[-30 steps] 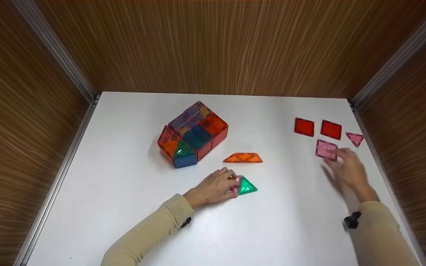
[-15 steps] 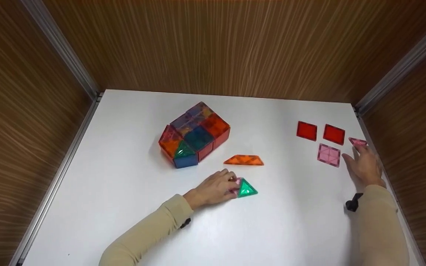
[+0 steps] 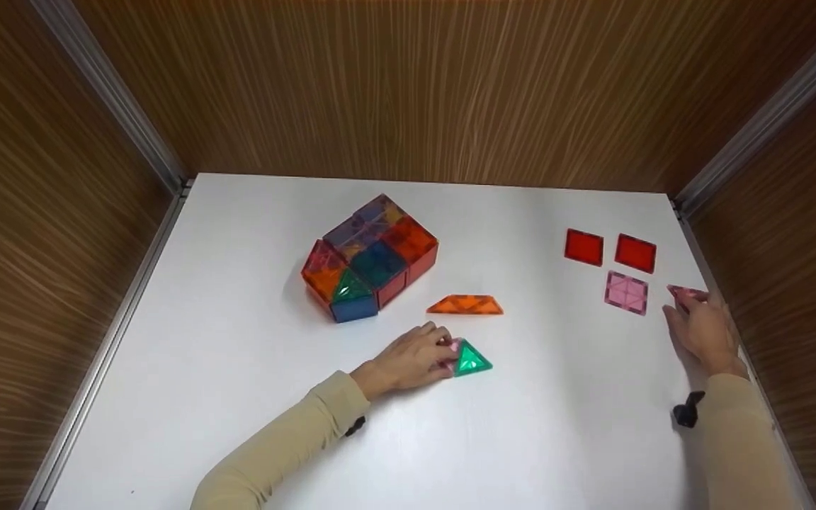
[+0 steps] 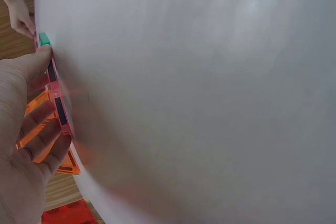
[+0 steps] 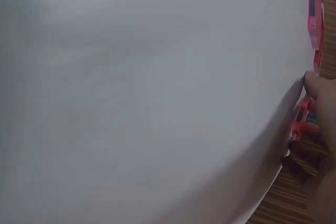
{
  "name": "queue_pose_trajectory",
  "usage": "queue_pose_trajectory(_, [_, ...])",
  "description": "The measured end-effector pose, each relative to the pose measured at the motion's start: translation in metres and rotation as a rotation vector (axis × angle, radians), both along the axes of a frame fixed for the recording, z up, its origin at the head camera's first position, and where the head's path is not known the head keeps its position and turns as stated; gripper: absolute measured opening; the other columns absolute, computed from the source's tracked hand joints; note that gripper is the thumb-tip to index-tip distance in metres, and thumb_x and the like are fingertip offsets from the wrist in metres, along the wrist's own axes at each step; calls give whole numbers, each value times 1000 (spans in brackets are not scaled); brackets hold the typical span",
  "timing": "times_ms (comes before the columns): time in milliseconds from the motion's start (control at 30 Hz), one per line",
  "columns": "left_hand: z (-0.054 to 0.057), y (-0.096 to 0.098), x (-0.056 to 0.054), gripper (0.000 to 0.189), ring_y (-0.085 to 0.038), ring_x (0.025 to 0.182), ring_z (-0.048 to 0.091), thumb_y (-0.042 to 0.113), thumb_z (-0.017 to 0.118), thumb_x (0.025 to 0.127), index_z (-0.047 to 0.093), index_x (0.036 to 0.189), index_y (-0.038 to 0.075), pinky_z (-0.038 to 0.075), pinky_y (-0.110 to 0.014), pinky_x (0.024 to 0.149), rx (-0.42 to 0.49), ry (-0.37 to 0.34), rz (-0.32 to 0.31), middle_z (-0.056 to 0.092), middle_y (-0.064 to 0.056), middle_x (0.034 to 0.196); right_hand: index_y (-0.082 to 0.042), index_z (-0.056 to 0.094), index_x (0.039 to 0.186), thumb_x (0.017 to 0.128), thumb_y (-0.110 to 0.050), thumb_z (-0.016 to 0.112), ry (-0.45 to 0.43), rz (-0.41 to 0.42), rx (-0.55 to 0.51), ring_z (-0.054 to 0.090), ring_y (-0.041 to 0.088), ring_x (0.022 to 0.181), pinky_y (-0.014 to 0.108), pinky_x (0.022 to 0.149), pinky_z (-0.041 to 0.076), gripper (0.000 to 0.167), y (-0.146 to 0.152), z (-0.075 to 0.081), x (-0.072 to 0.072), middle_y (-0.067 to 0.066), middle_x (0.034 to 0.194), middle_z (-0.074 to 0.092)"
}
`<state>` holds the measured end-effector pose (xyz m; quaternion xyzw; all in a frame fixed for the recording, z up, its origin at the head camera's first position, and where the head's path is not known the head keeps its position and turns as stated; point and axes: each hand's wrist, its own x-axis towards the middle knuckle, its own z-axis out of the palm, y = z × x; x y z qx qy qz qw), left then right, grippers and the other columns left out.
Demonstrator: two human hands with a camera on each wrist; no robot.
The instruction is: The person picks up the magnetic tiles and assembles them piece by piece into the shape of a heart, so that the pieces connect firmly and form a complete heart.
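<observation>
My left hand [image 3: 415, 360] grips a pink magnetic tile [image 4: 54, 85], mostly hidden under the fingers in the head view. In the left wrist view the thumb lies at one end of its edge and fingertips at the other. A green triangle tile [image 3: 473, 359] lies against its right side. At the right table edge, my right hand [image 3: 707, 338] touches a pink triangle tile [image 3: 677, 290] with its fingertips, covering its near part. The thumb rests on the table just left of it. A pink square tile [image 3: 626, 292] lies flat to this hand's left.
Two red square tiles [image 3: 584, 247] lie behind the pink square. An orange trapezoid tile [image 3: 466, 304] lies beyond the left hand. Left of centre stands a low multicoloured tile structure [image 3: 372, 258]. Wood-grain panels [image 3: 408, 92] bound the white table [image 3: 521, 439] at the back and sides.
My right hand has left the pink square, gone right to the pink triangle, and drawn that triangle slightly toward me. The left hand and its tile have stayed in place.
</observation>
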<state>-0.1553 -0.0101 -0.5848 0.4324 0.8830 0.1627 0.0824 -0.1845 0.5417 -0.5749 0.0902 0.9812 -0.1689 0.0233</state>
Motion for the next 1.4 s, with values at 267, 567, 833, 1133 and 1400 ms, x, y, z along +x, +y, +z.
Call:
queue_pose_trajectory(267, [1,0,0,35,-21,121,54,39,65,105,71,136,24,50,-34,108,3,-11,8,64,-3,135,2,63,137,106,-39,62,12,23,-37,49,56,120,72,96,52,51,-13,4,33,36,138,45])
queue_pose_trajectory(567, [0,0,-1,34,-21,121,54,39,66,105,72,135,23,49,-33,108,19,-1,7,65,-3,134,0,42,156,107,-51,54,-60,53,-36,32,67,139,83,103,38,71,-1,7,27,41,158,29])
queue_pose_trajectory(833, [-1,0,0,33,-20,119,54,38,66,105,72,134,23,50,-32,106,35,12,-2,65,-3,133,-1,58,144,107,-49,57,-13,87,-35,42,61,127,79,102,44,61,1,3,37,41,143,46])
queue_pose_trajectory(1133, [0,1,2,43,-20,124,53,42,68,103,67,140,21,49,-32,111,41,-18,33,61,-5,136,-3,67,135,102,-32,70,83,189,-91,48,51,126,72,96,51,44,-67,17,56,30,136,55])
queue_pose_trajectory(1400, [1,5,4,37,-22,125,53,43,69,102,71,131,21,50,-33,111,26,5,36,60,-6,137,-10,77,123,93,-19,82,172,396,-86,61,30,108,53,88,59,32,-154,8,56,15,117,68])
